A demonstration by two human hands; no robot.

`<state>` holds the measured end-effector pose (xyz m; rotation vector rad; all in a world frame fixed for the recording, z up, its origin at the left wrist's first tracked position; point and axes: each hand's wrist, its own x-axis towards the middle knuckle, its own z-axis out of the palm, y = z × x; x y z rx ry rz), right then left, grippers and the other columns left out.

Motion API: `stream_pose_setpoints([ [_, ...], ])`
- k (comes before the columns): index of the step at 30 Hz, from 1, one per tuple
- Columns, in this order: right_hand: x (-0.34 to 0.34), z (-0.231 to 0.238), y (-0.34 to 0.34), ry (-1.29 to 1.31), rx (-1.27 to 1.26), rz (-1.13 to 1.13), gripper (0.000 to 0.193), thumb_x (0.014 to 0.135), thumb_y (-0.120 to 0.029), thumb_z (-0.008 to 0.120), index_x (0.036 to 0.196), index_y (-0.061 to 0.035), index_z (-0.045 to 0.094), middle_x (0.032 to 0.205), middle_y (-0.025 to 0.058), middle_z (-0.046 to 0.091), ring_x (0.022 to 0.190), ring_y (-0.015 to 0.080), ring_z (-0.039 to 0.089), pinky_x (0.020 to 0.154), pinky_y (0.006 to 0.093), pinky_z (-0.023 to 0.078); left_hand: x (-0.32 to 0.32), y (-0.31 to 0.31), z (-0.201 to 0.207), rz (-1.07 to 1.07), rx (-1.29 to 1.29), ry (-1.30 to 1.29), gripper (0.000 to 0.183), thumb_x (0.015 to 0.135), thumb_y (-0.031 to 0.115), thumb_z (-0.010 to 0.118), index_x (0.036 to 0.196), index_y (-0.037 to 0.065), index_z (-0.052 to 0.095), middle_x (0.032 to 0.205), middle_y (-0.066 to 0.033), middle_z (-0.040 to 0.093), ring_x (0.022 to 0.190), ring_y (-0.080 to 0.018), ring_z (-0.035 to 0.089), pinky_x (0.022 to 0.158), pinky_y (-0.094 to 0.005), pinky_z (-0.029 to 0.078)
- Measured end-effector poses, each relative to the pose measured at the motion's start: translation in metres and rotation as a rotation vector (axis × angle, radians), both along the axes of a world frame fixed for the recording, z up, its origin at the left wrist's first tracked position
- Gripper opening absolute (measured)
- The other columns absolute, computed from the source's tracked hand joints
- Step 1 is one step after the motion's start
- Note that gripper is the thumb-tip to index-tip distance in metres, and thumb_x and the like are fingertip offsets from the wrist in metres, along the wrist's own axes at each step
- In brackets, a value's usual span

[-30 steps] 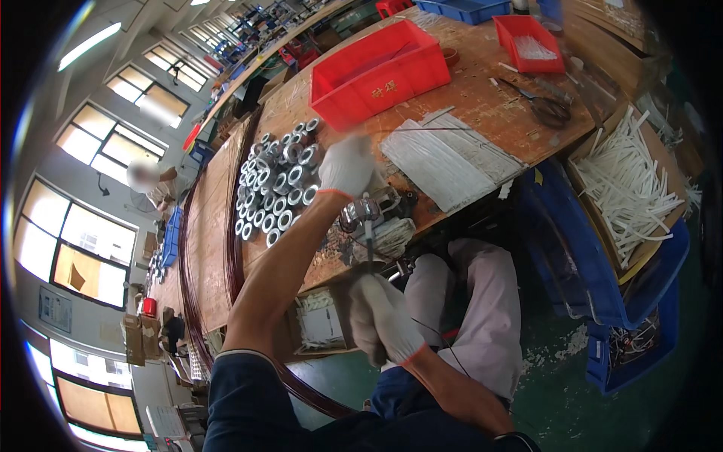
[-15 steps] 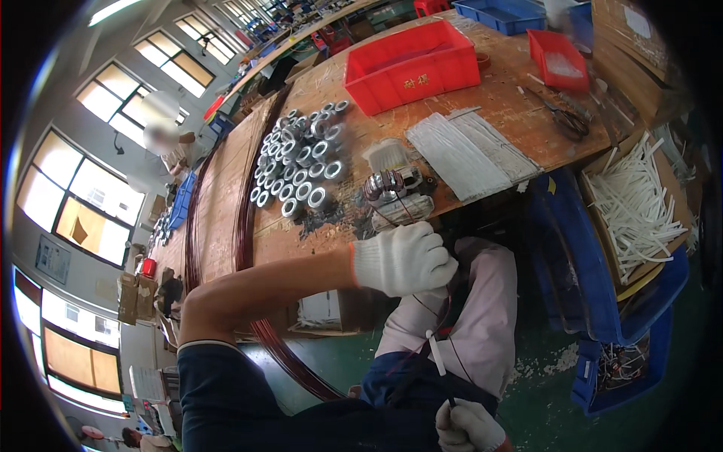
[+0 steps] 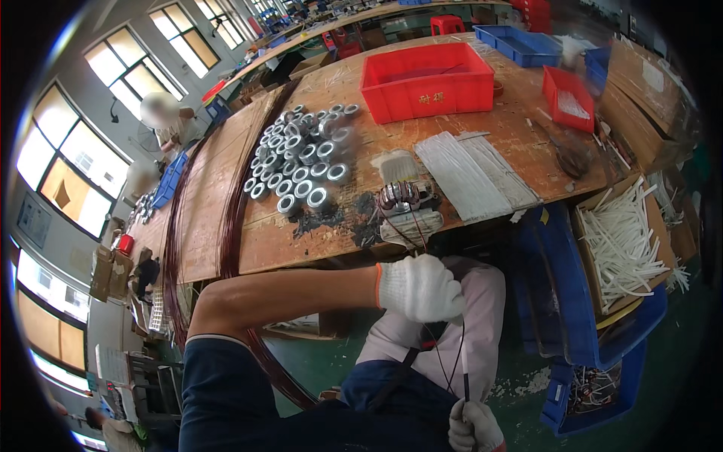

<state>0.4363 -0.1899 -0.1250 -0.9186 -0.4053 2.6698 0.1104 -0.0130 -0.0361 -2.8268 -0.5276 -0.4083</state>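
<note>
In a white knitted glove, my left hand is closed around dark wires above my lap. These wires run up to a copper-wound ring coil, which rests against a pale block at the table edge. Below the left fist the wires hang in a loop. Low in the picture my gloved right hand is closed on the lower end of a dark wire. A short white sleeve sits on that wire between my hands.
Many grey metal rings cover the table's left part, beside long brown wire bundles. A red bin, white strips and scissors lie farther off. At the right, a carton of white tubes sits above blue bins.
My right hand has moved slightly right and lower, and the wire between my hands now hangs straighter. My left fist has shifted right and down in the picture. The view has turned somewhat.
</note>
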Motion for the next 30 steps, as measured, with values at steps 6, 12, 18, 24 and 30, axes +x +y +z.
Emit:
stream_pose_setpoints([
  [6, -0.02, -0.027, 0.008, 0.042, -0.119, -0.047, 0.033, 0.112, -0.046, 0.054, 0.109, -0.0133, 0.061, 0.063, -0.005, 0.035, 0.038, 0.0074, 0.025, 0.033, 0.0262, 0.023, 0.011, -0.018, 0.003, -0.014, -0.133, -0.119, 0.019, 0.074, 0.023, 0.075, 0.076, 0.008, 0.063, 0.061, -0.0044, 0.055, 0.052, -0.0225, 0.061, 0.041, -0.0373, 0.046],
  [12, -0.031, -0.04, 0.024, 0.001, -0.154, 0.032, 0.034, 0.111, -0.041, 0.053, 0.101, -0.0088, 0.056, 0.065, 0.0002, 0.036, 0.041, 0.0092, 0.025, 0.037, 0.0286, 0.023, 0.019, -0.016, 0.002, 0.075, -0.247, -0.013, 0.024, 0.083, 0.026, 0.076, 0.078, 0.006, 0.064, 0.061, -0.0058, 0.057, 0.052, -0.0236, 0.065, 0.042, -0.0373, 0.049],
  [18, -0.032, -0.046, 0.038, 0.04, -0.159, -0.022, 0.033, 0.112, -0.036, 0.052, 0.105, -0.0046, 0.055, 0.067, 0.0027, 0.041, 0.043, 0.0103, 0.03, 0.038, 0.0297, 0.027, 0.051, 0.019, 0.008, 0.127, -0.399, 0.16, 0.031, 0.092, 0.033, 0.072, 0.081, 0.005, 0.067, 0.066, -0.0102, 0.065, 0.053, -0.0267, 0.068, 0.042, -0.0435, 0.052],
  [24, -0.056, -0.015, 0.075, 0.151, 0.101, 0.046, 0.025, 0.114, -0.027, 0.049, 0.108, -0.0034, 0.055, 0.068, 0.0052, 0.045, 0.043, 0.0133, 0.04, 0.04, 0.0312, 0.036, 0.059, 0.17, 0.037, 0.564, -0.384, -0.351, 0.037, 0.107, 0.033, 0.053, 0.101, 0.002, 0.073, 0.084, -0.0224, 0.073, 0.087, -0.0449, 0.073, 0.081, -0.0513, 0.059],
  [30, -0.126, -0.001, 0.138, 0.403, 0.173, 0.116, 0.027, 0.114, -0.029, 0.053, 0.12, -0.0029, 0.056, 0.07, 0.0049, 0.051, 0.045, 0.0135, 0.047, 0.039, 0.0301, 0.04, -0.031, 0.222, 0.053, 1.239, -0.987, -1.339, 0.035, 0.103, 0.035, 0.057, 0.1, 0.001, 0.063, 0.065, 0.0014, 0.041, 0.048, -0.0116, 0.037, 0.044, -0.0308, 0.031],
])
